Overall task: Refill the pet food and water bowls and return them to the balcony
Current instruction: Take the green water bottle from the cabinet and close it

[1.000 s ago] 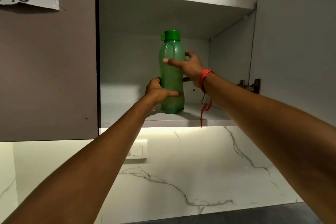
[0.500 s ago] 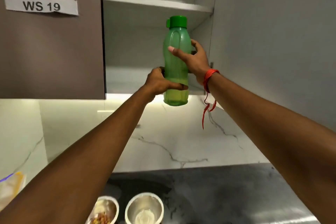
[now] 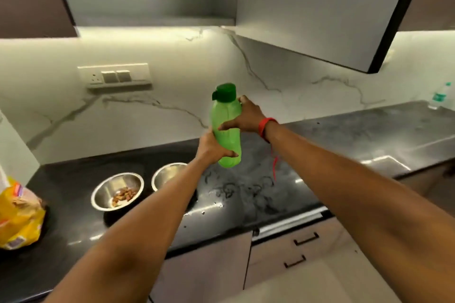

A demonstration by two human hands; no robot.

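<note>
Left grip (image 3: 212, 149), right grip (image 3: 248, 118) clamped round green bottle (image 3: 225, 113); yellow bag (image 3: 17, 216) print unreadable.

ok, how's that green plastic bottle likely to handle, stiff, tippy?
Likely fairly stiff: the translucent green plastic bottle shows no denting where the left hand and right hand grip it. Tall and narrow, so probably tippy once set down. Weight unclear.

Both bare arms stretch from the lower corners toward mid-frame. The left hand (image 3: 212, 149) wraps the base of a green bottle (image 3: 225, 115); the right hand (image 3: 248, 118) clasps its upper body, a red thread (image 3: 267, 125) around that wrist.
</note>
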